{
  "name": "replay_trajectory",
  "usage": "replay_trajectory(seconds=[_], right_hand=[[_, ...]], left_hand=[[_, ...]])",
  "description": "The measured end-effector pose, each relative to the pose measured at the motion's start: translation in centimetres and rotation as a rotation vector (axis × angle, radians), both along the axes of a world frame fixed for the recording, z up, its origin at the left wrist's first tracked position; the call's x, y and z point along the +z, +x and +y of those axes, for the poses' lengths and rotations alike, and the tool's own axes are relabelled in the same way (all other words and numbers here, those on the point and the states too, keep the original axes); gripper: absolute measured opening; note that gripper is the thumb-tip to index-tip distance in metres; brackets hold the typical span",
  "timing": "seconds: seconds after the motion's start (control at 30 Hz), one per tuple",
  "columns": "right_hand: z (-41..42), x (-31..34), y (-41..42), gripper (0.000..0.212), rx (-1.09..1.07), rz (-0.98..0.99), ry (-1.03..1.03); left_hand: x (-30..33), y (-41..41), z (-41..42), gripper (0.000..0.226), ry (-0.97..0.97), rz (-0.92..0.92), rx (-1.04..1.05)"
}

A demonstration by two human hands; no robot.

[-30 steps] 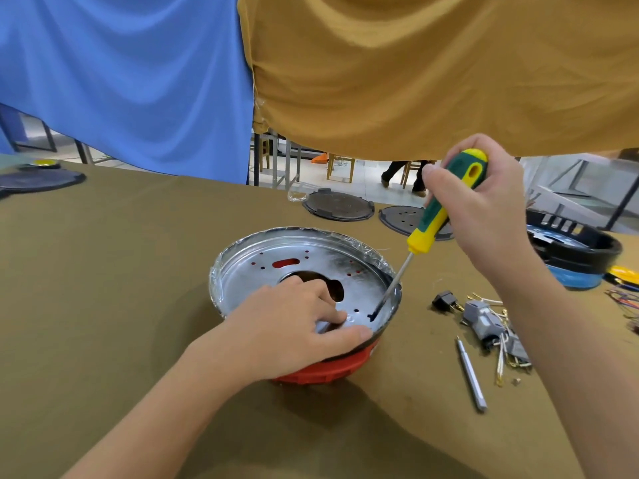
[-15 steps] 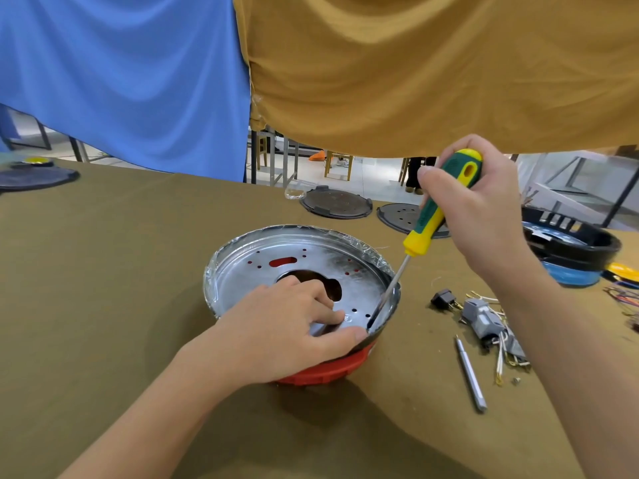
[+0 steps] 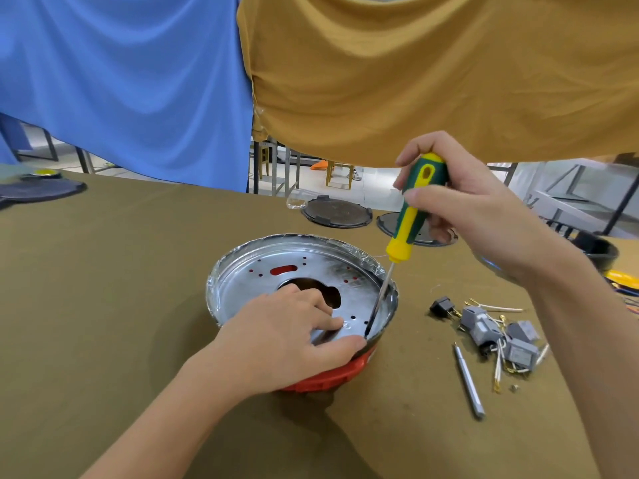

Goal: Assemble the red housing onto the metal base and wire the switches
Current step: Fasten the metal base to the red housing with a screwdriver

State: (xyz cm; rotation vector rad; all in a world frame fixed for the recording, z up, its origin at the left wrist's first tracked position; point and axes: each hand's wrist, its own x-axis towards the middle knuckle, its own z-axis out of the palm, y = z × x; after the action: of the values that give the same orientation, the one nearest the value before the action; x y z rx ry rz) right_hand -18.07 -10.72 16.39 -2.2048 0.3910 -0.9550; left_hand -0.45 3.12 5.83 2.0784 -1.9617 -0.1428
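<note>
The metal base (image 3: 262, 281) sits in the middle of the table (image 3: 103, 288), with the red housing (image 3: 332, 378) under it; only a part of the red rim shows at the near side. The left hand (image 3: 287, 340) lies on the near edge of the base, the thumb along the rim and the fingers curled down on the plate, holding it steady. The right hand (image 3: 466, 216) grips the green and yellow handle of a screwdriver (image 3: 411, 219), and the shaft goes down to a hole near the right wall of the base. I cannot see a screw at the tip.

The switches (image 3: 498, 333) with their wires wait on the table to the right, near a loose metal bit (image 3: 468, 383).

I think the risk is a slip: the shaft is tilted, so the tip can jump out and hit the left thumb, which is just beside it. If the left hand relaxes, the base may turn on the housing and the holes lose alignment.
</note>
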Motion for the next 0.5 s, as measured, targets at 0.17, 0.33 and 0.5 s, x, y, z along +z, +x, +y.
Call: replay_trajectory(seconds=[0.17, 0.33, 0.5], right_hand=[[0.6, 0.0, 0.3, 0.024, -0.21, 0.026, -0.328], [0.6, 0.1, 0.5, 0.021, -0.111, 0.088, -0.178], [0.7, 0.4, 0.2, 0.032, -0.285, 0.085, -0.358]], left_hand=[[-0.5, -0.1, 0.0, 0.082, -0.098, -0.058, 0.01], [-0.8, -0.3, 0.1, 0.081, -0.14, -0.088, 0.015], [-0.6, -0.5, 0.1, 0.075, -0.157, -0.094, -0.038]])
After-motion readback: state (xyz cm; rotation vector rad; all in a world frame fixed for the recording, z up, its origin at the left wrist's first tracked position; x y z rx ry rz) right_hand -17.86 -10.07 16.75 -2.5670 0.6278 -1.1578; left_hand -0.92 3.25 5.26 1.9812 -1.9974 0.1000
